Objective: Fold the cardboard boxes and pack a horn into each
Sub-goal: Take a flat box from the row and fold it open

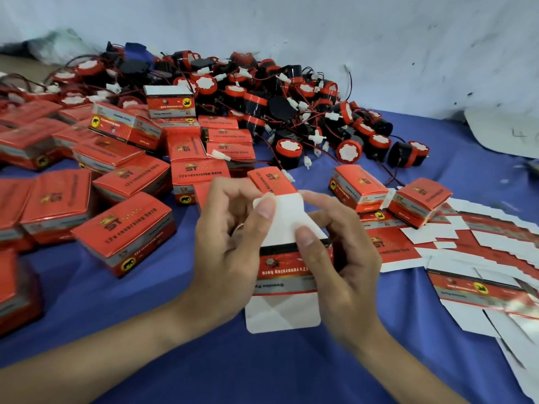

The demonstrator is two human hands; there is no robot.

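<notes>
A red and white cardboard box [284,275] is held above the blue cloth in the middle of the head view, its white flaps sticking out above and below. My left hand [230,243] grips its left side, thumb pressing the upper white flap. My right hand [341,258] grips its right side, thumb laid over the red printed face. A heap of black and red horns [291,103] with thin wires lies at the back. Whether a horn is inside the held box is hidden.
Several folded red boxes [125,231] crowd the left half of the blue cloth [116,304]. Two more boxes [358,188] stand to the right. Flat unfolded box blanks [481,258] are spread along the right edge. A pale wall [320,30] closes the back.
</notes>
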